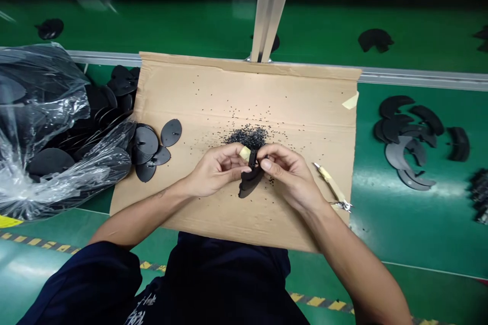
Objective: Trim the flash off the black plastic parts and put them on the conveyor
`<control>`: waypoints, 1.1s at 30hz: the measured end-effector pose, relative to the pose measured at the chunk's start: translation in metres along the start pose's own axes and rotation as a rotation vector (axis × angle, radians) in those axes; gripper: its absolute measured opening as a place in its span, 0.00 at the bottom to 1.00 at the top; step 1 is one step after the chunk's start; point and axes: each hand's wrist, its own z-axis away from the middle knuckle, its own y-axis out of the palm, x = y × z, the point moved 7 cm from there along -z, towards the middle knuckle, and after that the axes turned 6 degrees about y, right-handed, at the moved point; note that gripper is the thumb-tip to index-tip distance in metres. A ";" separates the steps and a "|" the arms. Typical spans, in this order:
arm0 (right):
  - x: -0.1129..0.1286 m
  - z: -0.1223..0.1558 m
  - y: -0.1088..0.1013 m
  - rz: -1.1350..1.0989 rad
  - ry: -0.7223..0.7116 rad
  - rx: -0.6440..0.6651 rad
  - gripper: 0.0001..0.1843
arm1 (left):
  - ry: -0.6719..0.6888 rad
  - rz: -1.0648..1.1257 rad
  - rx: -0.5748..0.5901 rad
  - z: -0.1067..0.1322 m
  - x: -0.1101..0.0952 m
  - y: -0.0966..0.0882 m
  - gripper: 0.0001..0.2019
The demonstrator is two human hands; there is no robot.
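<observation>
Between my two hands is a black curved plastic part [250, 181], held over the cardboard sheet [183, 208]. My left hand [217, 167] pinches it from the left, with yellow tape [244, 153] wrapped on a fingertip. From the right, the thumb and fingers of my right hand [287, 172] close on the same part. My fingers hide some of its upper end. Just beyond my fingertips lies a heap of tiny black pieces [249, 135], with more scattered around. On the right side of the cardboard rests a cutter-like tool with a yellow-wrapped handle [330, 183].
A clear plastic bag [68, 172] of black discs stands at the left. Several loose black discs [146, 143] lie beside it. Black curved parts [406, 137] are piled on the green table [381, 218] at the right. A metal post [272, 10] rises behind the cardboard.
</observation>
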 end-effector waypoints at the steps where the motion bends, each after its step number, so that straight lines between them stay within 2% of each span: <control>1: 0.004 0.002 -0.005 0.077 -0.071 -0.069 0.17 | 0.004 -0.001 -0.007 -0.001 0.000 -0.001 0.17; 4: 0.027 0.016 -0.009 0.404 -0.420 -0.246 0.19 | 0.004 0.045 -0.089 -0.003 0.002 -0.008 0.21; 7: 0.039 0.031 0.001 0.636 -0.678 -0.254 0.18 | -0.032 0.117 -0.198 -0.004 0.007 -0.013 0.22; 10: 0.040 0.034 0.007 0.729 -0.766 -0.225 0.18 | -0.083 0.166 -0.228 -0.003 0.012 -0.012 0.22; 13: 0.039 0.034 0.012 0.818 -0.829 -0.204 0.18 | -0.108 0.174 -0.193 -0.003 0.013 -0.008 0.21; 18: 0.036 0.039 0.013 0.956 -0.931 -0.247 0.12 | -0.039 0.066 -0.111 -0.003 0.003 -0.008 0.20; 24: 0.028 0.032 0.002 0.941 -0.749 -0.246 0.14 | 0.052 -0.120 -0.121 -0.001 -0.006 -0.012 0.17; 28: 0.028 0.030 -0.002 0.784 -0.653 -0.333 0.17 | 0.098 -0.163 -0.137 -0.002 -0.006 -0.013 0.16; 31: 0.021 0.022 -0.011 0.492 -0.421 -0.376 0.12 | 0.153 -0.175 -0.177 -0.002 -0.007 -0.016 0.14; 33: 0.010 0.014 -0.014 0.268 -0.209 -0.311 0.06 | 0.174 -0.188 -0.194 -0.002 -0.008 -0.017 0.14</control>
